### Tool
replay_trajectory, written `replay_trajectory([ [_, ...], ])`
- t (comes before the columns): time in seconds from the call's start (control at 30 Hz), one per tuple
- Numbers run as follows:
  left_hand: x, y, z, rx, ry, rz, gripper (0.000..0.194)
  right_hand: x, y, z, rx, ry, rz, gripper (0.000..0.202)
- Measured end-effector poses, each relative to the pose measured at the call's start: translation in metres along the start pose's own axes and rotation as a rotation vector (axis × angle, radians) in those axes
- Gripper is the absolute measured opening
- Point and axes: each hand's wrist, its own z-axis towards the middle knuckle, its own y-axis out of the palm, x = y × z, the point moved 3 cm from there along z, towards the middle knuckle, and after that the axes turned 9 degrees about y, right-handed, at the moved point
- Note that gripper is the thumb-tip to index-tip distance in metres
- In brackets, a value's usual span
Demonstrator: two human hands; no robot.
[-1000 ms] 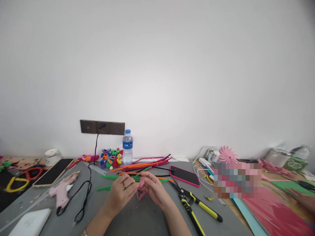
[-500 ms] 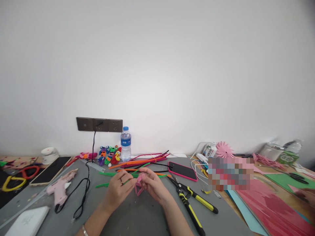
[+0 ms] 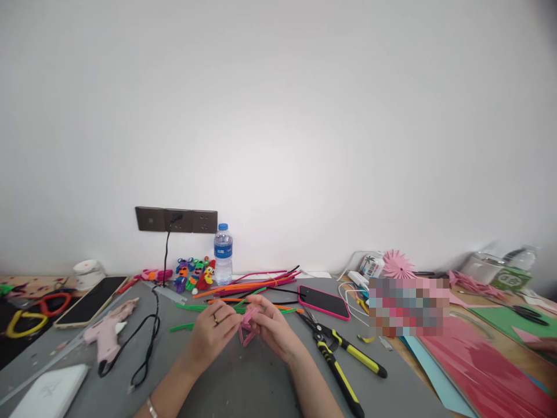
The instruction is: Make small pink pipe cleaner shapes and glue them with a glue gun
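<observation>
Left hand (image 3: 212, 330) and right hand (image 3: 273, 332) pinch a small pink craft piece (image 3: 249, 317) together

Both hands meet just above a grey table mat (image 3: 243, 386), near the middle of its width. The left hand, wearing a ring and a bracelet (image 3: 151, 407), has its fingers drawn in to a narrow pinch at the left side of the pink piece. The right hand grips the same piece from the other side, thumb and fingertips close together. Below the fingertips the piece bends into an open, roughly triangular outline; its upper part is partly hidden by the fingers.

Just beyond the hands lie green fuzzy sticks (image 3: 185, 307) and a bundle of orange and red sticks (image 3: 261, 287). A water bottle (image 3: 223, 251) stands upright near the wall, with colourful little figures (image 3: 191, 277) to its left. Further left, a pale pink glue gun (image 3: 107, 339) lies on its side beside a looped black cord (image 3: 153, 342).

Right of the hands are a phone in a pink case (image 3: 324, 302) and cutters (image 3: 321, 341) with yellow and black handles. At the far right edge, part of another person's hand (image 3: 546, 344) rests near green paper (image 3: 500, 318).
</observation>
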Motion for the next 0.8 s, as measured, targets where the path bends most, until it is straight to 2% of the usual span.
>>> replay_trajectory([
  [0.1, -0.003, 0.003, -0.001, -0.005, -0.063, -0.027, 0.016, 0.0, -0.001, 0.001, 0.004, -0.015, -0.024, 0.038],
  [0.2, -0.009, 0.005, -0.002, -0.014, -0.185, -0.078, 0.01, -0.001, -0.001, 0.001, 0.017, -0.043, -0.051, 0.037],
  [0.37, -0.01, 0.007, -0.001, -0.08, -0.353, -0.223, 0.023, 0.0, -0.002, 0.003, 0.032, -0.096, -0.095, 0.037],
  [0.47, -0.008, 0.009, 0.0, -0.105, -0.426, -0.294, 0.015, 0.001, -0.003, 0.005, 0.039, -0.148, -0.147, 0.037],
  [0.6, -0.007, 0.016, -0.002, -0.119, -0.45, -0.338, 0.005, 0.003, -0.004, 0.006, 0.049, -0.203, -0.188, 0.035],
  [0.8, -0.008, 0.018, -0.003, -0.1, -0.428, -0.327, 0.004, 0.001, -0.004, 0.006, 0.066, -0.236, -0.228, 0.035],
])
